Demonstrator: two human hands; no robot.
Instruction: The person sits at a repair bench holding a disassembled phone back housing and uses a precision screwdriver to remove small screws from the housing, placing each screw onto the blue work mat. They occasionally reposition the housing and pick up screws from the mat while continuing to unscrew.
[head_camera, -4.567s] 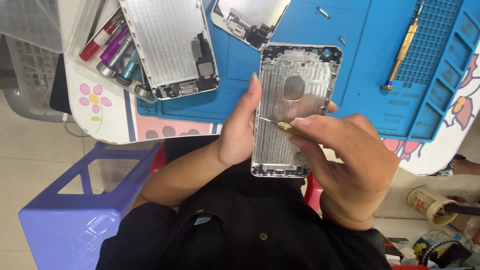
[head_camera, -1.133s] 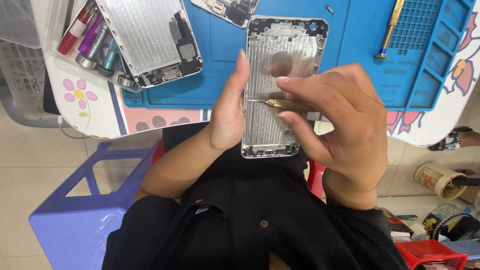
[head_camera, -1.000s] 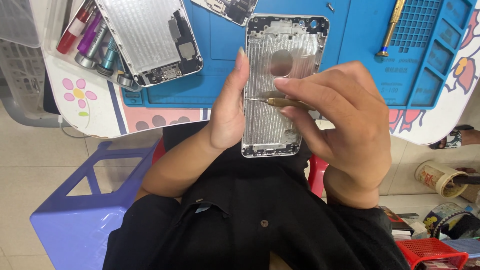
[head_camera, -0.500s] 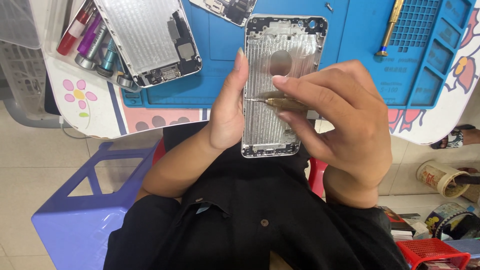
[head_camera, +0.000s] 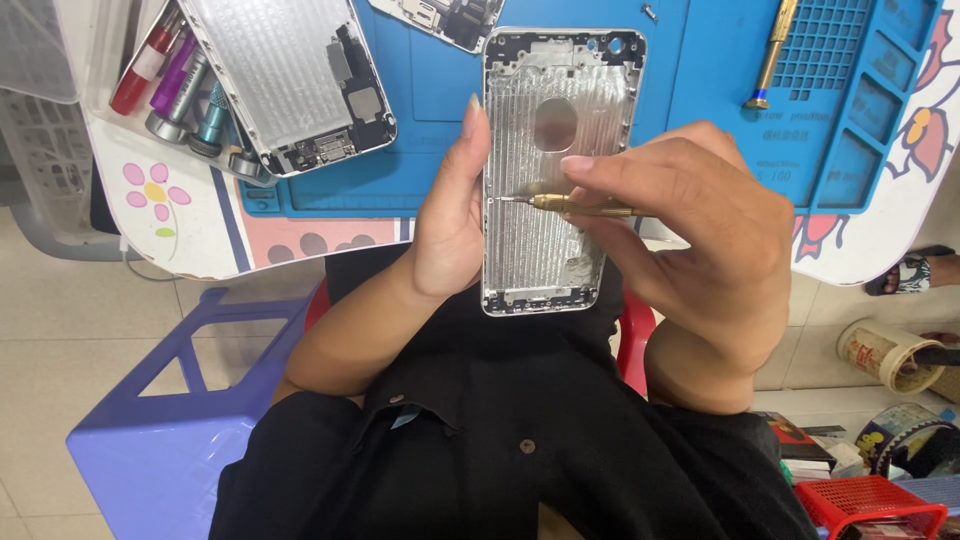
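The right hand's (head_camera: 700, 240) grip is clamped on a brass screwdriver (head_camera: 580, 207), tip touching the left inner edge of a silver phone housing (head_camera: 555, 150). The left hand's (head_camera: 450, 215) grip closes on that housing's left side, holding it upright over the lap. Beyond the grip lies the blue mat (head_camera: 700, 90) on the worktop (head_camera: 200, 230); a second housing (head_camera: 290, 80) lies up-left. A round paper cup (head_camera: 880, 352) stands on the floor, right of the grip.

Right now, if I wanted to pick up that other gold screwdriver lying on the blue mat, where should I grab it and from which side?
Probably grip the gold screwdriver around the middle of its slim shaft, coming straight down from above. It lies flat and almost lengthwise on the blue mat, tip toward you, with bare mat on both sides for fingertips.
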